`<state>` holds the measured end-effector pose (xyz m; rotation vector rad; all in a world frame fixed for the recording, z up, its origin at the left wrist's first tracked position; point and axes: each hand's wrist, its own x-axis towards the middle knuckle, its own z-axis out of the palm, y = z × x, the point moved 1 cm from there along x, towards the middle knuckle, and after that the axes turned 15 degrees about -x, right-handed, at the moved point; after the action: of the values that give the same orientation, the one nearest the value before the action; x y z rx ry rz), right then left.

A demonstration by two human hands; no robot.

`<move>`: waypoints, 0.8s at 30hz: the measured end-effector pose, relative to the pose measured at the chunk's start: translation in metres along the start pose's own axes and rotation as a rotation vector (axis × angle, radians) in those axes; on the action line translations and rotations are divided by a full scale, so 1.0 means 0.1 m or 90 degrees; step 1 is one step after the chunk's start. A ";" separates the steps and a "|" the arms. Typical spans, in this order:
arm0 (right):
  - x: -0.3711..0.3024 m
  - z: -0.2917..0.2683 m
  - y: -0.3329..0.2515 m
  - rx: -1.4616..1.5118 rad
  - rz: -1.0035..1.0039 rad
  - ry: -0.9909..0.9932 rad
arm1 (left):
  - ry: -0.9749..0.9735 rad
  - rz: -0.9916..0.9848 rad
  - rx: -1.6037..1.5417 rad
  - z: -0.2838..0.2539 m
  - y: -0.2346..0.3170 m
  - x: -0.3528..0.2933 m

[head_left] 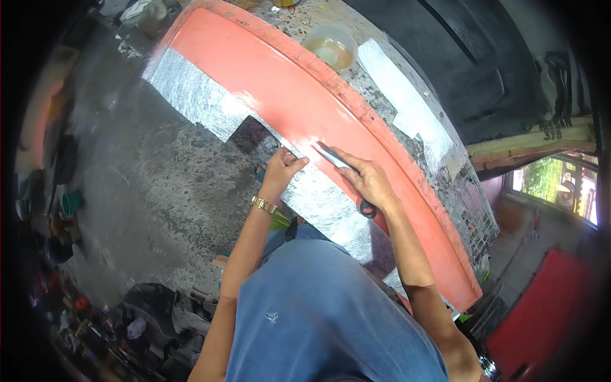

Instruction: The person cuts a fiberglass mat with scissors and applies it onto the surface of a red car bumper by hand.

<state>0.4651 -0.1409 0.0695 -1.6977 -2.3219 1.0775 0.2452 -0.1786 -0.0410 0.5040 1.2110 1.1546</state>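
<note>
My right hand (369, 181) holds a pair of scissors (330, 155) with bright blades and black handles. Their blades point up and left, above a long curved salmon-pink panel (267, 70) with a raised rim. At the panel's near edge, my left hand (279, 173), with a gold-coloured watch (263, 204) on its wrist, pinches the edge of a white fibrous sheet (326, 202). The blade tips are close to the left fingertips but apart from them. Another white fibrous piece (191, 86) lies along the panel's far left part.
Beyond the panel, a clear round tub (330, 48) with some liquid and a further white sheet (407, 102) lie on the stained worktop (468, 213). A large black panel (458, 57) stands behind. Clutter, including a green container (71, 202), lies along the floor at left.
</note>
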 end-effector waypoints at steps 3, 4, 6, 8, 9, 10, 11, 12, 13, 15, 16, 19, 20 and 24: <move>-0.12 -0.17 0.07 -0.036 0.065 -0.059 | 0.017 0.013 0.076 -0.01 -0.03 0.02; -0.14 -0.18 0.08 -0.048 0.085 -0.079 | 0.021 0.015 0.070 0.00 -0.04 0.01; -0.17 -0.09 0.13 -0.056 0.063 -0.079 | 0.019 0.004 0.057 0.01 -0.04 0.01; -0.15 0.00 0.17 -0.079 0.024 -0.055 | 0.008 -0.020 0.041 0.02 -0.02 0.01; -0.12 0.08 0.16 -0.097 -0.004 -0.033 | 0.006 -0.020 0.036 0.02 -0.02 0.00; -0.10 0.12 0.14 -0.115 -0.031 -0.010 | 0.005 -0.019 0.030 0.03 -0.02 0.00; -0.08 0.14 0.12 -0.115 -0.032 -0.017 | 0.003 -0.019 0.025 0.03 -0.02 0.00; -0.06 0.15 0.10 -0.116 -0.035 -0.026 | 0.002 -0.016 0.019 0.01 -0.04 0.00; -0.04 0.16 0.08 -0.118 -0.037 -0.035 | 0.002 -0.012 0.013 -0.01 -0.06 0.00; -0.02 0.16 0.06 -0.120 -0.045 -0.037 | -0.006 -0.012 0.006 -0.01 -0.06 -0.01; -0.02 0.16 0.06 -0.121 -0.048 -0.037 | -0.012 -0.015 0.004 0.00 -0.03 -0.01; 0.00 0.16 0.03 -0.113 -0.062 -0.037 | -0.007 -0.012 -0.005 0.03 0.00 -0.04; 0.00 0.16 0.02 -0.115 -0.063 -0.038 | -0.002 -0.009 -0.009 0.04 0.00 -0.04; 0.00 0.16 0.00 -0.132 -0.069 -0.032 | -0.003 -0.011 0.001 0.07 0.04 -0.05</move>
<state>0.4584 -0.1491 0.0570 -1.6017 -2.6040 0.8986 0.2501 -0.1802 -0.0335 0.4966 1.2109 1.1377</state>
